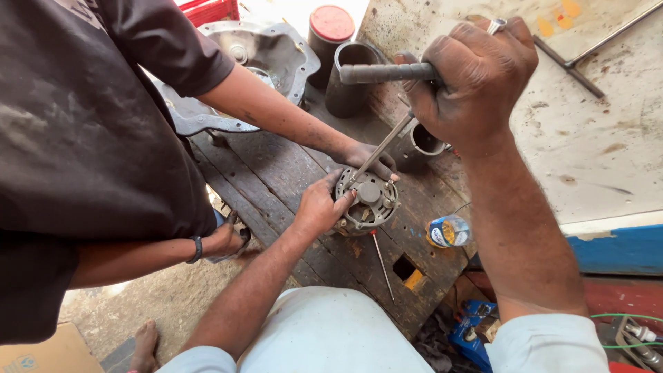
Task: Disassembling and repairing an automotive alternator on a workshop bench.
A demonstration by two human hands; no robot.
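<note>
Gripping T-handle wrench (387,103) in right hand (469,76) | left hand (319,206) clasping motor housing (366,202) | worn plank bench (276,173)

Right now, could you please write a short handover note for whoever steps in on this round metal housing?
Right hand: fist shut on the T-handle tool; its shaft slants down onto the top of the round metal housing.
Left hand: grips the housing's left side, steadying it on the wooden bench.
Co-worker's hand: braces the housing's far side.
Done: tool tip seated at the housing's top rim.
Left: whether the fastener has loosened cannot be told. A screwdriver lies on the bench nearby.
</note>
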